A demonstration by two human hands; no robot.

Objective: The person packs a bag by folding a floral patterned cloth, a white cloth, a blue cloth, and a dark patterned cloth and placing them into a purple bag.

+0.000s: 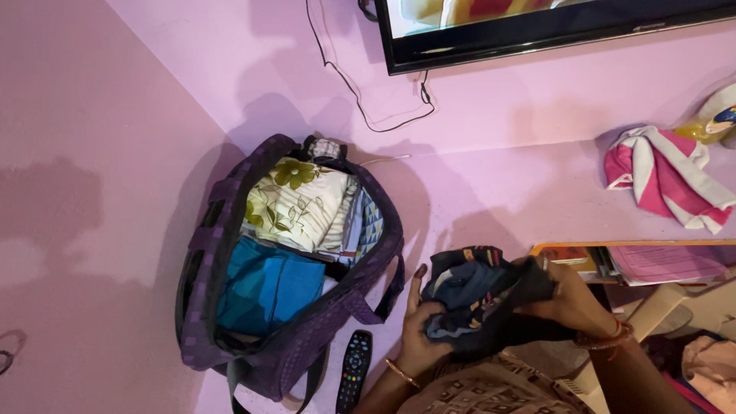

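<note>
Right now you have a dark navy patterned cloth garment (479,303), bunched and half folded, held between both hands just above your lap, to the right of the open purple dotted fabric bag (230,253). Your left hand (418,330) is curled under its near edge, fingers partly closed on the fabric; your right hand (571,303) is wrapped over the far side, closed on a fold. It looks soft, light and limp, so it will likely sag and unfold wherever it is unsupported. Grip it through the thick folded layers, not a loose corner. The bag already holds a cream floral folded cloth (295,203) and a teal folded cloth (268,287); a black remote control (354,370) lies beside it.
</note>
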